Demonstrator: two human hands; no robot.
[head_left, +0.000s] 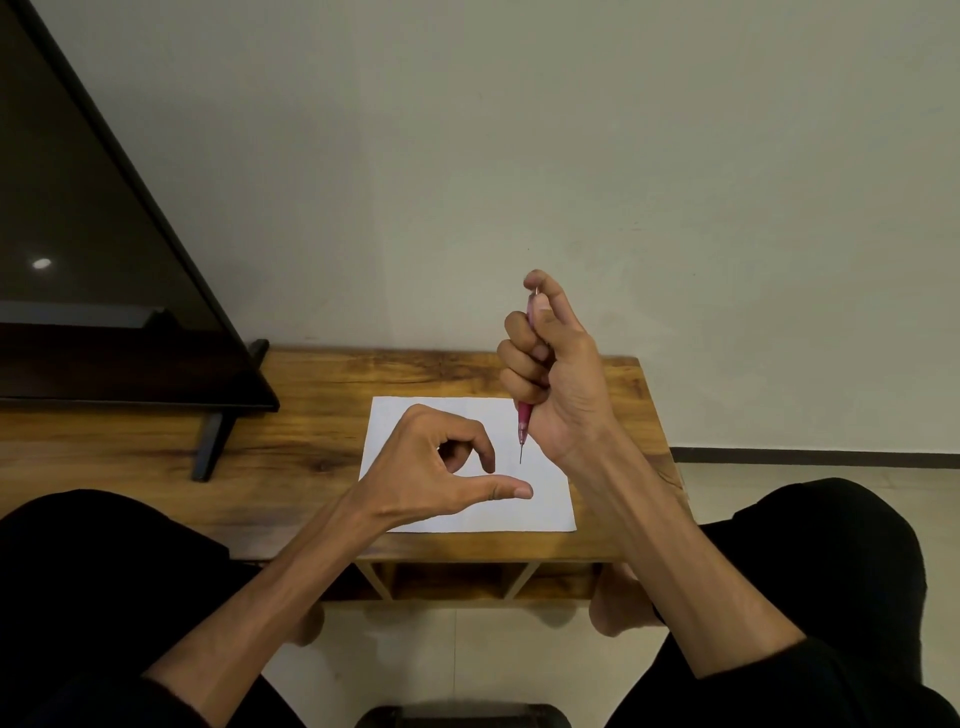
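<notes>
Holding a pink mechanical pencil (523, 423) upright with its thin metal tip pointing down, the right grip (556, 374) is clamped on the barrel. Three fingers are curled round the middle, and the thumb and forefinger meet at the upper end. Only the lower part of the barrel and the tip show below the palm, with a sliver of pink beside the thumb. The tip shows against the right half of a white sheet of paper (540, 512); whether it touches the sheet I cannot tell.

The left grip (431, 467) is over the middle of the same sheet. Its fingers are curled together downward and its thumb is stretched out toward the right, with nothing between them. Whether its fingertips touch the paper is hidden. The two grips are near each other but apart, with the pencil tip between them.

The sheet lies flat on a wooden surface (311, 415), close to its near edge. At the left of that surface stands a dark flat screen (78, 234) on a black foot (213, 436), well apart from the paper. A pale wall (519, 130) rises behind. Below, black-clad knees frame the view, and bare feet (618, 603) rest on a light tiled floor (441, 644) under the surface's open shelf.
</notes>
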